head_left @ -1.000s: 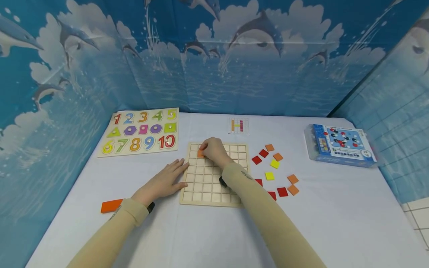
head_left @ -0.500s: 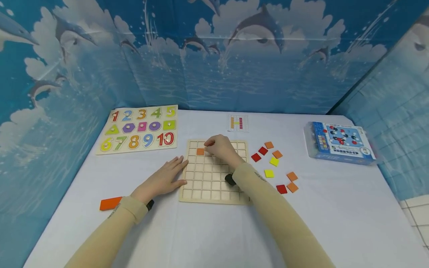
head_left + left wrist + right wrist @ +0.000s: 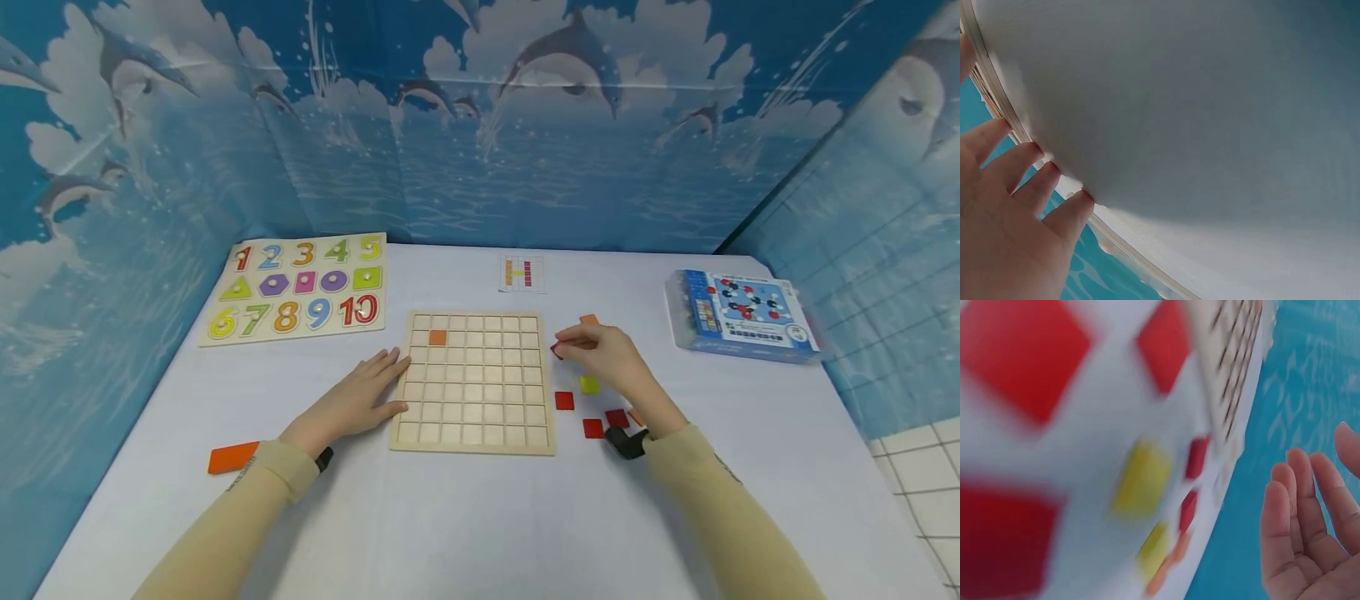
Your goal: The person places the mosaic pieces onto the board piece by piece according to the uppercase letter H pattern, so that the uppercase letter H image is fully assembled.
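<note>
A wooden grid board (image 3: pixel 472 452) lies on the table with one orange tile (image 3: pixel 437 337) in a cell near its upper left. My left hand (image 3: pixel 351 400) is at the board's left edge, fingers spread; the left wrist view has its fingertips along the rim. Right of the board, my right hand (image 3: pixel 607 354) hovers over the loose tiles, its fingers slightly bent. In the right wrist view nothing is between its thumb and fingers. A red tile (image 3: pixel 557 351) shows just under its fingertips. Around it lie a yellow tile (image 3: pixel 589 385), more red tiles (image 3: pixel 564 401) and an orange tile (image 3: pixel 588 319), some hidden by the hand.
A number and shape puzzle board (image 3: pixel 296 287) stands at the back left. A small printed pattern card (image 3: pixel 522 274) lies behind the grid board. At the back right is a boxed set (image 3: pixel 742 315). An orange strip-shaped piece (image 3: pixel 232 457) lies by the left sleeve.
My right hand has left the orange tile lying in its cell and moved right, off the board, to the loose tiles. The left hand keeps its place at the board's edge.
</note>
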`<state>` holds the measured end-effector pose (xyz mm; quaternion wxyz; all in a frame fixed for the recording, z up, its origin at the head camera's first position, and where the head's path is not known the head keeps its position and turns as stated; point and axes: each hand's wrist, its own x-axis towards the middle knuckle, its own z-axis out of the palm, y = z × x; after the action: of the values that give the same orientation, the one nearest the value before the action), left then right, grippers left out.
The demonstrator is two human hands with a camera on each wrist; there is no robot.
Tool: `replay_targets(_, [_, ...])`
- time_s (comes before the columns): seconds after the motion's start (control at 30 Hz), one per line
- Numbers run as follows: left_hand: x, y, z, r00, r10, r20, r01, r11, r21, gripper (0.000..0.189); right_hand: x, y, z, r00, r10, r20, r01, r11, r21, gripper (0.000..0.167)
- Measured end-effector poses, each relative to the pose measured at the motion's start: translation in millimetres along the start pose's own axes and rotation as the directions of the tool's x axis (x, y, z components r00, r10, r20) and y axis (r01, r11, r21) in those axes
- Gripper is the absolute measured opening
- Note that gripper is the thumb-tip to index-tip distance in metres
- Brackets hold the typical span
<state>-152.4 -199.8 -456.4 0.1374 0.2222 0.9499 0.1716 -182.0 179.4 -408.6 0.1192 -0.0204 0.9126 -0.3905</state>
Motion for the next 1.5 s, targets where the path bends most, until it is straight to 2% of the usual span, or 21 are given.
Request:
replay_targets(0.13, [-0.5, 0.3, 0.1, 1.000, 0.002, 0.000, -0.002, 1.000, -0.001, 0.072, -17.1, 25.5, -14.6, 0.997, 0.064, -0.037, -0.065, 0.998, -0.011, 0.039])
replay_targets(0.27, [-0.8, 0.5, 0.3, 1.000, 0.005, -0.005, -0.005, 1.000, -0.001, 0.072, -29.6, 44.1, -29.0, 0.993, 0.113, -0.042, -0.114, 0.993, -0.013, 0.044])
replay_targets(0.57, [-0.7, 0.8, 1.7, 1.000, 0.004, -0.017, -0.004, 1.000, 0.003, 0.073, -40.8, 72.1, -45.3, 0.984, 0.168, -0.053, -0.170, 0.985, -0.025, 0.049])
replay_targets(0.77, [-1.4, 0.9, 1.4, 1.000, 0.008, -0.018, -0.008, 1.000, 0.005, 0.073, -40.9, 76.5, -44.5, 0.979, 0.198, -0.043, -0.199, 0.980, -0.021, 0.048])
replay_targets(1.07, [0.1, 1.7, 3.6, 1.000, 0.004, -0.014, -0.004, 1.000, -0.008, 0.074, -39.1, 80.3, -43.7, 0.961, 0.277, 0.022, -0.275, 0.960, -0.058, 0.054])
replay_targets(1.27, [0.6, 0.9, 2.8, 1.000, -0.002, -0.010, 0.002, 1.000, -0.005, 0.074, -34.5, 81.1, -41.7, 0.963, 0.266, 0.036, -0.262, 0.961, -0.086, 0.047])
replay_targets(1.5, [-0.5, 3.5, 1.3, 1.000, -0.001, -0.013, 0.000, 1.000, -0.010, 0.074, -29.7, 79.7, -36.4, 0.965, 0.260, 0.006, -0.258, 0.959, -0.121, 0.036])
